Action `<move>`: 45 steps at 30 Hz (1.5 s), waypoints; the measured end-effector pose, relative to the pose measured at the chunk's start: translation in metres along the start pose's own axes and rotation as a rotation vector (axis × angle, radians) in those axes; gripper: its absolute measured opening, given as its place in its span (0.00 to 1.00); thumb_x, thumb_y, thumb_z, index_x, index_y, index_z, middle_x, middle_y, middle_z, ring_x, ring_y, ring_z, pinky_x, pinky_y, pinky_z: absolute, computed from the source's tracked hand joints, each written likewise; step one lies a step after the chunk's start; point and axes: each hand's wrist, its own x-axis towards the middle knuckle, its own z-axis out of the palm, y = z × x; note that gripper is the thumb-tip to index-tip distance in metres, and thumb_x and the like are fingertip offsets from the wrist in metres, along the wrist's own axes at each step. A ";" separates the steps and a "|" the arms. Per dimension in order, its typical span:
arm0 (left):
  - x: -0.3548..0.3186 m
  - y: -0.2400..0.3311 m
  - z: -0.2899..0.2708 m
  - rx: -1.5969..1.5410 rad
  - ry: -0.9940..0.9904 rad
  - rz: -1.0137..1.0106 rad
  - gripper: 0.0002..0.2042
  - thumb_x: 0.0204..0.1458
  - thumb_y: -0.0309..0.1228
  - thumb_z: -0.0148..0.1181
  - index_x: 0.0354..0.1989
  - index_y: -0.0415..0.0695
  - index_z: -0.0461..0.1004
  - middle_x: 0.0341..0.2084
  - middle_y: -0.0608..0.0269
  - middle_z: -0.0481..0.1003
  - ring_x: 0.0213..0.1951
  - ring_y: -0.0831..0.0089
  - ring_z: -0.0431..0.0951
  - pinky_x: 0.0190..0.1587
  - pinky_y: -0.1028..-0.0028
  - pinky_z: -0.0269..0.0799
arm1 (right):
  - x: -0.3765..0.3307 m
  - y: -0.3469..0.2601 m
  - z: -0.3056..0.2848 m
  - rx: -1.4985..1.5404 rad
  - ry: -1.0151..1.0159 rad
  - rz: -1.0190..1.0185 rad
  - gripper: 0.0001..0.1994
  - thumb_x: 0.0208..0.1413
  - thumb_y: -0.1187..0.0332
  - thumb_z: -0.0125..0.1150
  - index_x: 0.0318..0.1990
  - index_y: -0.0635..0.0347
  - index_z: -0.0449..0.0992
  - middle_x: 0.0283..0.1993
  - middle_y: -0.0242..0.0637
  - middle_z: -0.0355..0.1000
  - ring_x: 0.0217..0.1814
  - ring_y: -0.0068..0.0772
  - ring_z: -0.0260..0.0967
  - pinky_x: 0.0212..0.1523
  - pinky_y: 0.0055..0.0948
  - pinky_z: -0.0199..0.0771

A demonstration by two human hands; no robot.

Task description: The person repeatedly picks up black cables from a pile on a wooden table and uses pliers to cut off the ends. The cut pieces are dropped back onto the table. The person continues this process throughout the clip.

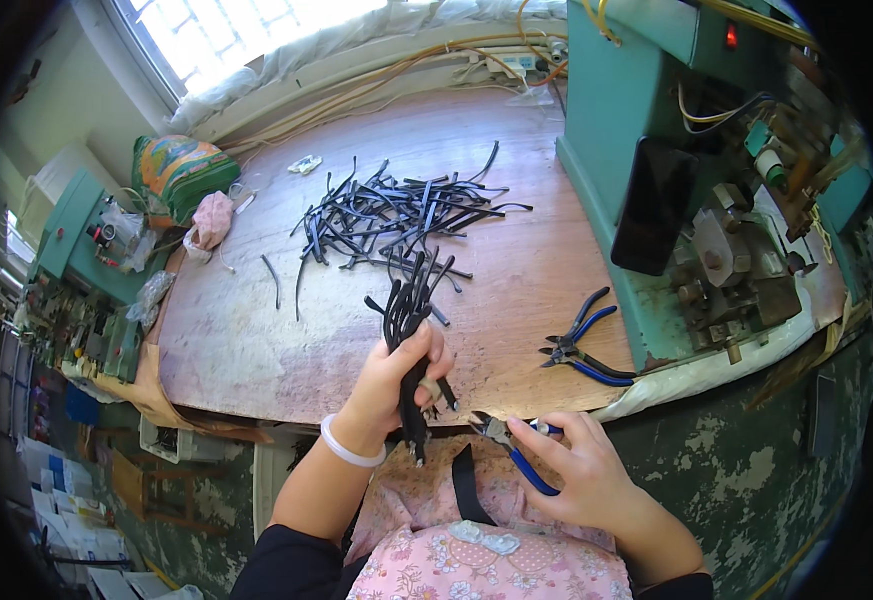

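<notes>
My left hand (408,368) is closed around a bundle of short black cables (408,308). Their upper ends fan out above the fist, and the lower ends stick out below it, toward the table's front edge. Beside those lower ends, my right hand (588,468) holds a pair of blue-handled diagonal cutters (530,470). The cutter jaws point toward the bundle but stand apart from it. Farther back, a loose pile of black cable pieces (396,212) lies on the wooden table (246,345). A second pair of blue-handled cutters (588,340) rests at the right, handles spread.
A green machine (596,190) with a dark phone (653,205) on its side stands at the right. Another green machine (86,245) is at the left, near a colourful cloth bundle (181,170) and a pink cloth (211,222). Yellowish cables (356,85) run along the back.
</notes>
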 end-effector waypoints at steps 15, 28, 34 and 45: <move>-0.053 -0.015 0.032 0.105 0.128 0.477 0.15 0.64 0.41 0.54 0.31 0.44 0.63 0.19 0.63 0.67 0.15 0.81 0.64 0.18 0.82 0.62 | 0.002 -0.012 -0.014 -0.042 -0.097 -0.056 0.34 0.39 0.68 0.70 0.60 0.44 0.74 0.44 0.39 0.63 0.43 0.40 0.65 0.44 0.37 0.68; -0.063 -0.022 0.038 0.041 0.181 0.538 0.15 0.66 0.42 0.50 0.32 0.44 0.63 0.22 0.60 0.68 0.18 0.78 0.67 0.22 0.78 0.69 | 0.000 -0.017 -0.012 -0.078 -0.024 -0.076 0.33 0.41 0.66 0.70 0.61 0.44 0.74 0.41 0.40 0.64 0.38 0.39 0.67 0.39 0.35 0.69; -0.005 0.008 0.009 0.139 0.360 0.263 0.12 0.61 0.37 0.59 0.35 0.39 0.72 0.30 0.63 0.72 0.28 0.72 0.75 0.32 0.70 0.75 | -0.003 -0.011 -0.007 0.031 -0.005 -0.046 0.34 0.41 0.67 0.71 0.62 0.45 0.72 0.41 0.40 0.65 0.37 0.40 0.67 0.40 0.35 0.70; 0.134 0.011 -0.081 2.256 0.000 0.494 0.06 0.47 0.24 0.59 0.34 0.45 0.74 0.35 0.57 0.74 0.30 0.59 0.81 0.30 0.64 0.77 | -0.006 -0.009 -0.005 0.050 -0.074 -0.061 0.35 0.41 0.64 0.70 0.64 0.45 0.70 0.43 0.40 0.65 0.41 0.41 0.67 0.44 0.37 0.69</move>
